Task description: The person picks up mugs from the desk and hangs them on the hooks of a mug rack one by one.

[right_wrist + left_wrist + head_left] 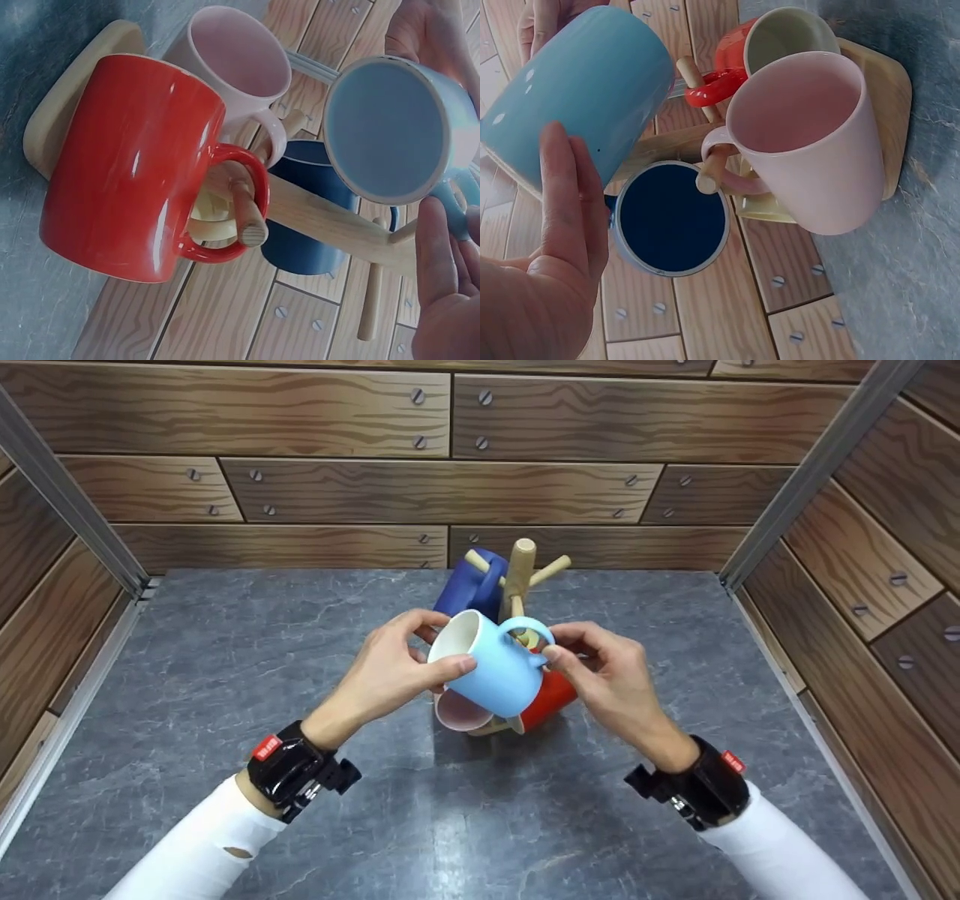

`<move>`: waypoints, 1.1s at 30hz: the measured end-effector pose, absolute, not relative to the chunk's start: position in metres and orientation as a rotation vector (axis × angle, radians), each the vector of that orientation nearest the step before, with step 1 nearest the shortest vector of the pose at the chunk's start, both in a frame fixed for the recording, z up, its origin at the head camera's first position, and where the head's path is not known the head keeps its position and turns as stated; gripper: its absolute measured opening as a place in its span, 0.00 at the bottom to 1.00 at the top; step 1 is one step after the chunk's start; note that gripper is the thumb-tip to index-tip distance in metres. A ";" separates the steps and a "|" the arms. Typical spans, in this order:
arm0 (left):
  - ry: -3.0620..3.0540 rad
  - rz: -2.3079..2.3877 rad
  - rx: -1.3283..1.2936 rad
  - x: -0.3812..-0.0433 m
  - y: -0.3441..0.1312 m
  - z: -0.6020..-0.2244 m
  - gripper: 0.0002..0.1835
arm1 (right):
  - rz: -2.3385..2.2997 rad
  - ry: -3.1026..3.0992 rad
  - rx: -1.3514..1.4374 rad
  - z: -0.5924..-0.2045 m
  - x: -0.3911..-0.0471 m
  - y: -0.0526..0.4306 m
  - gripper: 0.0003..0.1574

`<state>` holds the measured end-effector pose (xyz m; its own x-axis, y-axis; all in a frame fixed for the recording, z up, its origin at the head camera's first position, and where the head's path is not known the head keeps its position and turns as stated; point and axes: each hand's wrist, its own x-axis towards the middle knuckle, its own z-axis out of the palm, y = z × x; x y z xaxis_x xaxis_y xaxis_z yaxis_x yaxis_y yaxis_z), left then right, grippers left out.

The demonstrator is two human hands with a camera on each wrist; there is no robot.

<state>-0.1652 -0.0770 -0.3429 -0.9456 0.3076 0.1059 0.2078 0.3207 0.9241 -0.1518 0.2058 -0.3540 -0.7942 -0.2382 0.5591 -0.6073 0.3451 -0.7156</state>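
Observation:
A light blue mug (499,673) with a white inside is held tilted in both hands, in front of a wooden mug tree (519,574). My left hand (394,658) grips it near the rim, thumb on the outer side. My right hand (611,669) pinches its handle. On the tree's lower pegs hang a pink mug (814,161) and a red mug (135,169), each by its handle. A dark blue mug (463,589) hangs higher at the back left. Something pale yellow (210,214), mostly hidden, shows behind the red mug's handle.
Bare upper pegs (551,571) stick out near the tree's top. The tree's wooden base (892,97) stands on a grey marbled tabletop (247,675). Wood-patterned panels (337,495) wall in the back and sides.

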 end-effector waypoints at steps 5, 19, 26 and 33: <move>2.486 1.733 0.436 -0.167 -0.073 -0.345 0.36 | 1.432 -2.281 0.706 -0.356 -0.157 0.206 0.12; 2.727 1.475 0.449 -0.171 -0.066 -0.348 0.34 | 1.427 -2.305 0.667 -0.355 -0.171 0.211 0.14; 2.797 1.394 0.466 -0.173 -0.062 -0.353 0.35 | 1.407 -2.308 0.649 -0.357 -0.178 0.211 0.15; 2.804 1.365 0.469 -0.172 -0.060 -0.360 0.36 | 1.312 -2.336 0.613 -0.357 -0.180 0.211 0.16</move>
